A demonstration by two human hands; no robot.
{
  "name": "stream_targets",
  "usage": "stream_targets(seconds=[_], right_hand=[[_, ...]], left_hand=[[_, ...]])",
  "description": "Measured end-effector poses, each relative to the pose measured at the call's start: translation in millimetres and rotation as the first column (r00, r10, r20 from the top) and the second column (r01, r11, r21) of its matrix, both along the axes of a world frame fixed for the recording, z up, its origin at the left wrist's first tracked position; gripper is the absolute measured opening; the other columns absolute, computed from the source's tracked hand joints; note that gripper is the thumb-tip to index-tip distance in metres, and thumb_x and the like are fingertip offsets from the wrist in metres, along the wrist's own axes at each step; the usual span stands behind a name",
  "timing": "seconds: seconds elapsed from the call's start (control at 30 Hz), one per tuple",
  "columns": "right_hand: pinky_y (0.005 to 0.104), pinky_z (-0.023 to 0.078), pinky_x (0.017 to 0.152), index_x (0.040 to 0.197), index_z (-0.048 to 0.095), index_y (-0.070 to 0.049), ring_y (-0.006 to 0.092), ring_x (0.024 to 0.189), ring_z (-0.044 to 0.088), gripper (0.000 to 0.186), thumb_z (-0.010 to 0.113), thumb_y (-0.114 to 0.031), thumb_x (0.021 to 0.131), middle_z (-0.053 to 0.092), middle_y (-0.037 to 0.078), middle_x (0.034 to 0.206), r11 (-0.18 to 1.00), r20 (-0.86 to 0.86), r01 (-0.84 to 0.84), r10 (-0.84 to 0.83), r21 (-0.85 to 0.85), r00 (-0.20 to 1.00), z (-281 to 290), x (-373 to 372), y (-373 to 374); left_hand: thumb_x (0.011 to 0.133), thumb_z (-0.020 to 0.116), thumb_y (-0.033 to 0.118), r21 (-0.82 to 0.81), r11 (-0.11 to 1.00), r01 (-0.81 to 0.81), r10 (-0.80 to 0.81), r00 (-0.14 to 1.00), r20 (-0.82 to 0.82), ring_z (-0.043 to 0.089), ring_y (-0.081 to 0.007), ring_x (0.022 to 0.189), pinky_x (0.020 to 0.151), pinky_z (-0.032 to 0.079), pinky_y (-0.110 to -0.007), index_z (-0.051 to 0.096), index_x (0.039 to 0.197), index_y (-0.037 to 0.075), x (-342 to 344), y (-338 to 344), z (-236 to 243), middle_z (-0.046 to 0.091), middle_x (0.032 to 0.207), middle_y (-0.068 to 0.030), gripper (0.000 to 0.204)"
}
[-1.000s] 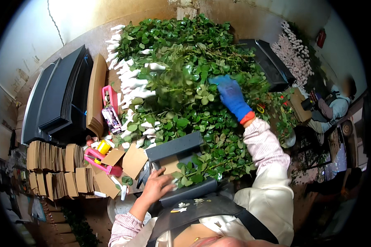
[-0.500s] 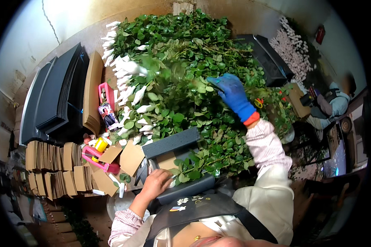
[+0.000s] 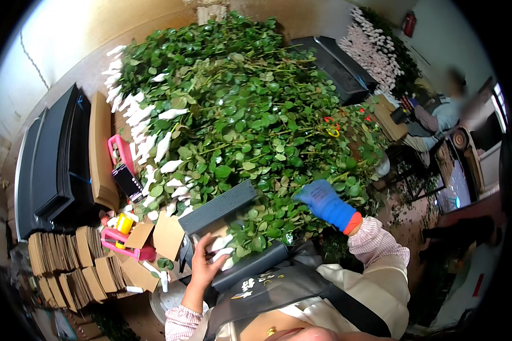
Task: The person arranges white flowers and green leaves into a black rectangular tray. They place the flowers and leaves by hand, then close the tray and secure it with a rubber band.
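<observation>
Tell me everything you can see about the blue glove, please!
The blue glove covers the right hand. It is bright blue, with faint markings on the back and an orange cuff at the wrist. It looks like stretchy cloth. It slants toward the upper left, fingers close together and slightly bent, over the green leaves. I can't tell whether the fingertips pinch a stem. Bare skin shows just past the cuff, then the striped sleeve.
</observation>
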State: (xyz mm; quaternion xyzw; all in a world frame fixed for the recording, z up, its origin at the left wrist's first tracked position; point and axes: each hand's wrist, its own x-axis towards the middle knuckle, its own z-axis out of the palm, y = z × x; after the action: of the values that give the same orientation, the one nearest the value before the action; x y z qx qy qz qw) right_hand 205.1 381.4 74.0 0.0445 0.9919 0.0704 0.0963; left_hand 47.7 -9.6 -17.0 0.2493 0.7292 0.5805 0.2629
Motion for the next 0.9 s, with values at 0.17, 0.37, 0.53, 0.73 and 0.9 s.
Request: stream_targets(seconds=[0.17, 0.37, 0.53, 0.73, 0.9], right_hand=[[0.044, 0.053, 0.084, 0.12, 0.073, -0.023, 0.0267, 0.095, 0.069, 0.033, 0.071, -0.019, 0.088, 0.069, 0.006, 0.099, 0.996, 0.109, -0.005, 0.014, -0.084, 0.994, 44, -41, -8], [0.0445, 0.051, 0.086, 0.138, 0.061, -0.017, 0.028, 0.092, 0.066, 0.046, 0.066, -0.019, 0.092, 0.07, 0.006, 0.1, 0.992, -0.674, -0.125, 0.107, 0.022, 0.731, 12, -184, 17], [0.0409, 0.048, 0.098, 0.131, 0.068, -0.025, 0.0243, 0.101, 0.066, 0.046, 0.068, -0.011, 0.087, 0.071, 0.001, 0.107, 0.993, -0.626, -0.07, -0.008, -0.1, 0.779, 17, -211, 28], [0.042, 0.053, 0.094, 0.124, 0.073, -0.026, 0.0268, 0.104, 0.067, 0.055, 0.069, 0.001, 0.076, 0.072, 0.002, 0.11, 0.887, -0.723, -0.412, 0.144, -0.209, 0.676, 96, -107, -2], [0.0441, 0.055, 0.079, 0.117, 0.074, -0.027, 0.0279, 0.092, 0.067, 0.045, 0.067, -0.005, 0.078, 0.069, 0.005, 0.093, 0.93, -0.313, -0.226, 0.131, -0.29, 0.941, 26, -28, -16]], left_hand=[[0.082, 0.084, 0.006, -0.112, 0.986, 0.124, -0.157, 0.915, -0.371, 0.068, -0.0291, 0.111, 0.093, 0.056, -0.036, 0.065, 0.128, 0.004, -7, 1, 22, 0.065, 0.126, -0.0149, 0.05], [0.086, 0.079, 0.006, -0.121, 0.976, 0.183, -0.218, 0.874, -0.435, 0.065, -0.0347, 0.113, 0.093, 0.055, -0.038, 0.059, 0.138, 0.005, -8, 3, 23, 0.061, 0.129, -0.0186, 0.055], [0.089, 0.075, 0.009, -0.158, 0.965, 0.21, -0.261, 0.847, -0.464, 0.063, -0.0345, 0.113, 0.092, 0.054, -0.04, 0.059, 0.14, 0.005, -10, 6, 36, 0.061, 0.128, -0.0167, 0.053], [0.089, 0.073, 0.013, -0.158, 0.985, 0.072, -0.147, 0.829, -0.54, 0.064, -0.0344, 0.099, 0.089, 0.049, -0.042, 0.072, 0.124, 0.008, -11, 5, 16, 0.069, 0.116, -0.011, 0.035], [0.085, 0.082, 0.014, -0.053, 0.998, -0.03, 0.016, 0.969, -0.247, 0.07, -0.028, 0.109, 0.093, 0.055, -0.038, 0.064, 0.12, 0.006, -10, 7, -14, 0.07, 0.118, -0.0135, 0.04]])
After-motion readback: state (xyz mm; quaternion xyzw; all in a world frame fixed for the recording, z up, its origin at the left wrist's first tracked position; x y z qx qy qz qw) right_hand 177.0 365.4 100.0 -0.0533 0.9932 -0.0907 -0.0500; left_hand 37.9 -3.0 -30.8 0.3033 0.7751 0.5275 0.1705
